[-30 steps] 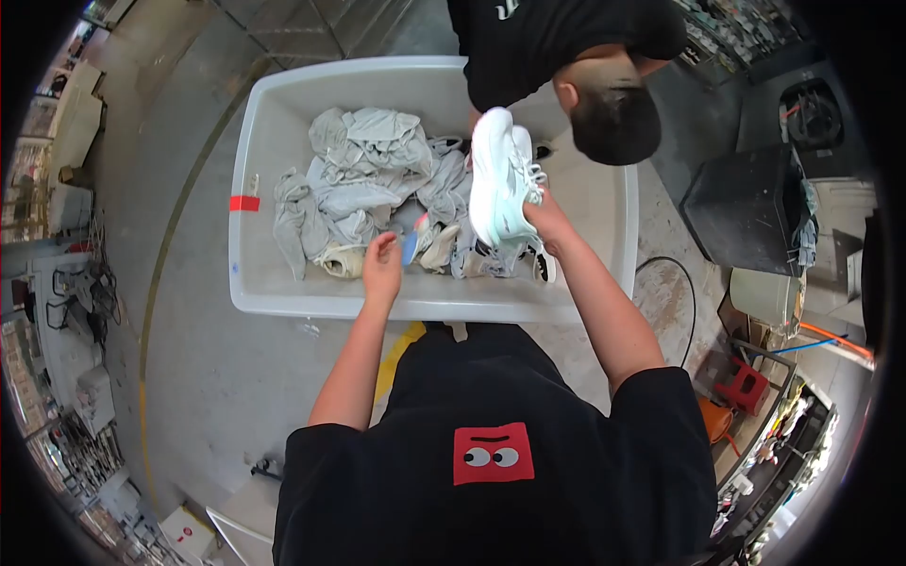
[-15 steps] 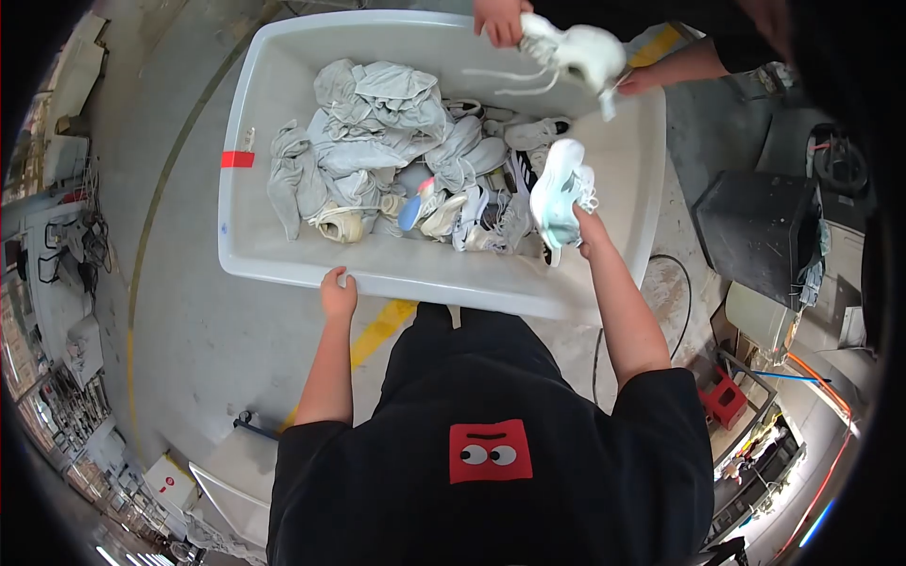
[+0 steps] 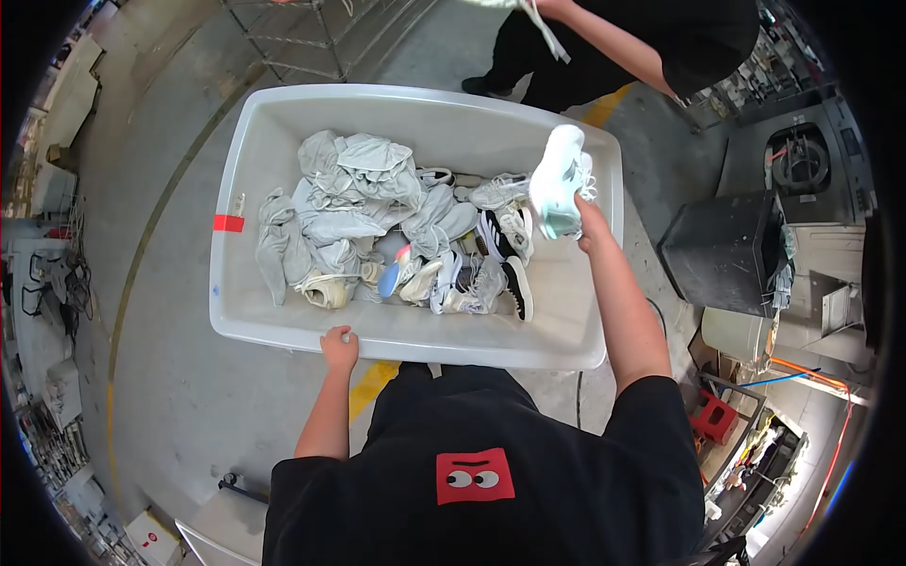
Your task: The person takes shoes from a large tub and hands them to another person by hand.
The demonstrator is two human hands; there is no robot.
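Observation:
My right hand (image 3: 591, 224) is closed on the heel end of a white sneaker (image 3: 559, 179) with a pale mint sole, held tilted above the right side of a big white tub (image 3: 415, 351). Its laces hang toward the right. At the tub's near rim, my left hand (image 3: 340, 348) curls its fingers over the edge. Inside the tub are several used shoes, among them a black sneaker with a white sole edge (image 3: 518, 288) and a cream shoe (image 3: 326, 291). Crumpled grey cloth covers (image 3: 349, 189) pile up on the left.
Beyond the tub a person in black (image 3: 623, 57) holds a white shoe, partly cut off by the frame. A wire rack (image 3: 326, 42) stands at the far left. On the right are a black bin (image 3: 722, 253) and a red stool (image 3: 714, 417).
The other person has moved away from the tub's far rim with the white shoe. The view has shifted, so the tub sits lower. My right hand still holds the sneaker.

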